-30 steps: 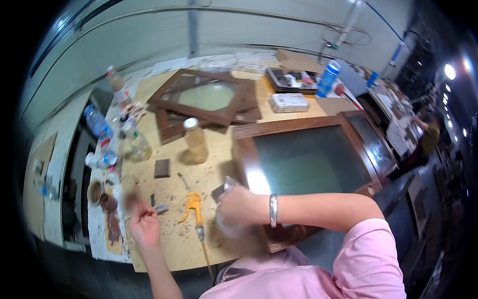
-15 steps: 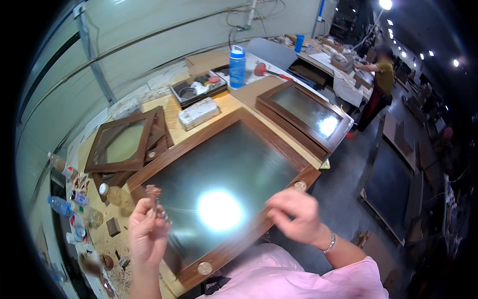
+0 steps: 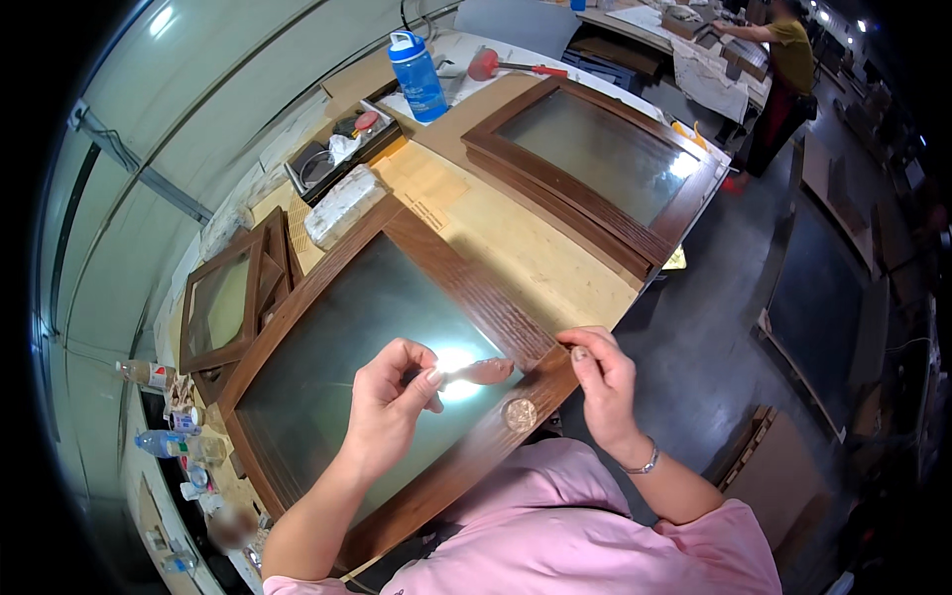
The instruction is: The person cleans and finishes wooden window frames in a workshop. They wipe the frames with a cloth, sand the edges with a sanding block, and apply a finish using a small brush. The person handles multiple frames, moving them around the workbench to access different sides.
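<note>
A brown wood-framed glass door [image 3: 416, 238] lies tilted across the bench in front of me, its near edge by my body. My left hand [image 3: 392, 402] is closed in a pinch on a small spatula [image 3: 484, 372], whose blade is smeared with brown paste and points right above the glass, near the frame's right corner. At that corner, my right hand [image 3: 607, 382] has its fingers curled on the frame's edge, thumb against the side. A round, pale carved disc [image 3: 519, 415] sits on the near rail between the hands.
More framed glass doors lie stacked at the back right [image 3: 595, 149] and left [image 3: 218, 307]. Behind are a white-grey block [image 3: 345, 205], a black tray [image 3: 307, 183], a blue bottle [image 3: 420, 84] and a red mallet [image 3: 486, 64]. Bottles line the left edge. A person [image 3: 783, 79] works at another bench.
My left hand has moved right with the spatula, now over the glass near the right corner. The right hand has come onto that corner. The door and view have shifted.
</note>
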A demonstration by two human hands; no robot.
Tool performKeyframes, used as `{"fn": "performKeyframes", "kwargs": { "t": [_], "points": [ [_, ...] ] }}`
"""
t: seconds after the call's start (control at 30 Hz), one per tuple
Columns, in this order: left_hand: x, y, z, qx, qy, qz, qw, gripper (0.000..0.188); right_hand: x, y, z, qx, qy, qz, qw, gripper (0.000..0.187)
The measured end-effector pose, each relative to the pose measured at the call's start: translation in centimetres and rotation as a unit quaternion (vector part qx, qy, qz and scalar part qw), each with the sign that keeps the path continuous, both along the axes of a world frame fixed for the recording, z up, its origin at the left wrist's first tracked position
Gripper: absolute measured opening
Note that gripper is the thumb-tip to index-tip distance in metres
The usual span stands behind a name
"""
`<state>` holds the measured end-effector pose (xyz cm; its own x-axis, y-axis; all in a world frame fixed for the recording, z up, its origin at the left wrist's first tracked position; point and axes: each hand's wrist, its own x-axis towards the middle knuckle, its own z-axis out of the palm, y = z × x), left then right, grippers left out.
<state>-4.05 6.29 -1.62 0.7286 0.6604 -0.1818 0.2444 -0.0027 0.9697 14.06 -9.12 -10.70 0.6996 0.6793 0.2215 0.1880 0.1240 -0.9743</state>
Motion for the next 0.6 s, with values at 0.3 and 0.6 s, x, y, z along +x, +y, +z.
{"fn": "performKeyframes", "kwargs": {
  "t": [0.3,0.6],
  "points": [
    [2.7,-0.3,-0.7,0.048,0.110,-0.014,0.993,0.012,-0.4,0.8,-1.7,0.056,-0.023,-0.028,0.998,0.029],
    [3.0,0.0,-1.1,0.054,0.106,-0.011,0.993,0.011,0.0,1.3,-2.2,0.082,-0.030,-0.020,0.996,0.029]
  ]
}}
